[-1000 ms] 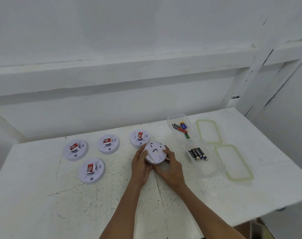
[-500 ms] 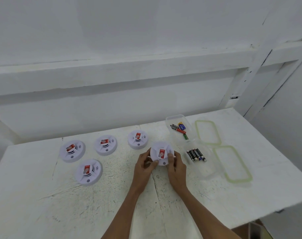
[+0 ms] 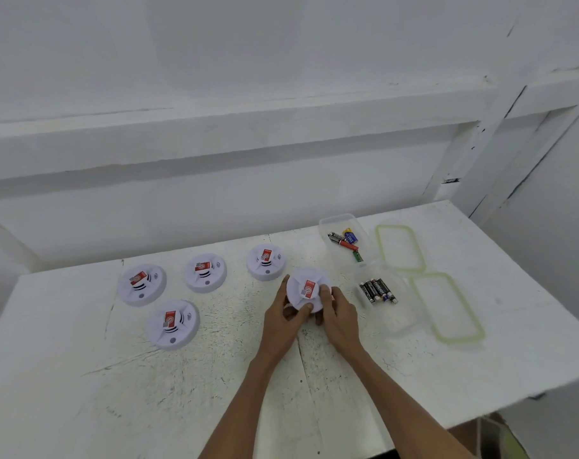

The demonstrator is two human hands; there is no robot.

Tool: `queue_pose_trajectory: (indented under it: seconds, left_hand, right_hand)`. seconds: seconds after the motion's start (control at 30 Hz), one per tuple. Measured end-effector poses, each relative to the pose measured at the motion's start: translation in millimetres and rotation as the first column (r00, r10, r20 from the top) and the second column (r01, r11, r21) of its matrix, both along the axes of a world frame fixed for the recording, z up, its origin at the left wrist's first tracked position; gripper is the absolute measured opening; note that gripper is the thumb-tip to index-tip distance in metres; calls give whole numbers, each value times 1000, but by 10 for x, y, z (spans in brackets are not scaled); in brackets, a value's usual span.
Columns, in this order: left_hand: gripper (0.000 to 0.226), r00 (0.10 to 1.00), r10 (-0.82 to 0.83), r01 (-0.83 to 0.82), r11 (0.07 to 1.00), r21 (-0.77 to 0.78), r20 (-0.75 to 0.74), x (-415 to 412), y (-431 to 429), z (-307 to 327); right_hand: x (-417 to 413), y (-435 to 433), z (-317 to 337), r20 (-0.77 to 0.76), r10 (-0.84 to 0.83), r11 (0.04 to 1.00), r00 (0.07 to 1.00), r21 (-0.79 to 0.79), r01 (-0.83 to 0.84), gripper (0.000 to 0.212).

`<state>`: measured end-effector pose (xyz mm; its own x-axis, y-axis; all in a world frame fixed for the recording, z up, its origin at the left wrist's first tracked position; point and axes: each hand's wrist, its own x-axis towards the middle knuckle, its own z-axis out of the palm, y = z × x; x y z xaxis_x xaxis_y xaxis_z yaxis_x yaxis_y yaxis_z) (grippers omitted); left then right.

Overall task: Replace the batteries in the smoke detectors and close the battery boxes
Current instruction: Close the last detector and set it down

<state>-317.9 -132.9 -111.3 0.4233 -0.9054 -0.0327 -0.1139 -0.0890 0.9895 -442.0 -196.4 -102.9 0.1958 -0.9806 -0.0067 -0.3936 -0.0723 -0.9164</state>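
Your left hand (image 3: 283, 318) and right hand (image 3: 340, 318) each have a curled grip on the rim of one smoke detector (image 3: 306, 289), its red label facing up. It is over the middle of the bench (image 3: 82, 392); you cannot tell whether it rests there or is just lifted. A second detector (image 3: 266, 261) lies just beyond it, with three further detectors (image 3: 205, 272) well to the left. To the right, the near battery box (image 3: 397, 321) holds black batteries (image 3: 377, 290), and the far battery box (image 3: 327, 223) holds mixed batteries (image 3: 346, 240). Two green-rimmed lids (image 3: 447, 308) lie beside the boxes.
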Motion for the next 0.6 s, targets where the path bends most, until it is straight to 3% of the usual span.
queue_pose_trajectory:
  seconds: [0.23, 0.6]
  left_hand:
    - [72, 996, -82, 82, 997, -3, -28, 43, -28, 20]
    - [74, 996, -85, 85, 996, 10, -36, 44, -20, -32]
  right_hand:
    - [-84, -91, 3, 38, 72, 989, 997, 124, -76, 46]
    - [-93, -109, -6, -6, 94, 985, 996, 149, -92, 55]
